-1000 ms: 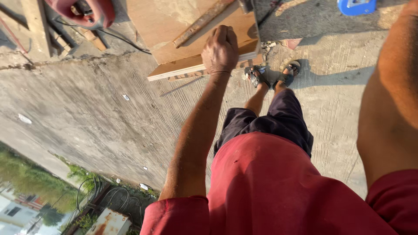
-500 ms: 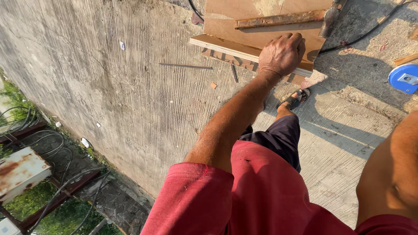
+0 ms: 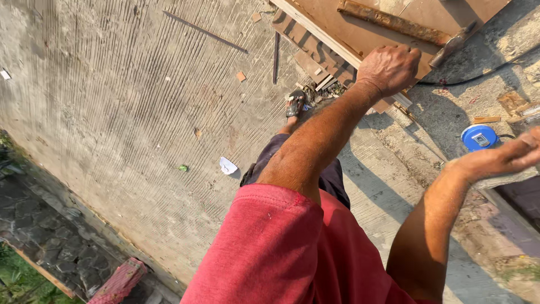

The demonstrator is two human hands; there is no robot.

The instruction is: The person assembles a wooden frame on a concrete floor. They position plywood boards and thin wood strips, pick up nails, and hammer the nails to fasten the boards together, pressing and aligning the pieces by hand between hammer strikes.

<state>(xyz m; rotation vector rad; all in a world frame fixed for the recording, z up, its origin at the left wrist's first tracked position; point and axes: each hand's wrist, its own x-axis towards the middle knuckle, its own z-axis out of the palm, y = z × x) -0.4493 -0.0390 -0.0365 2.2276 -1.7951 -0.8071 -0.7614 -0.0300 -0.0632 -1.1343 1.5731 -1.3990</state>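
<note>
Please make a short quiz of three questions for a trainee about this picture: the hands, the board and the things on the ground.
1. True or false: the left hand rests on the brown board.
2. Which thing lies on the board? A) a rusty metal bar B) a red bucket C) a saw
3. Fill in: the round thing on the concrete ground near the right hand is ____ in colour.

Key: 1 true. 2 A. 3 blue; it is the round blue object, and the right hand is held open above the ground, holding nothing.
</note>
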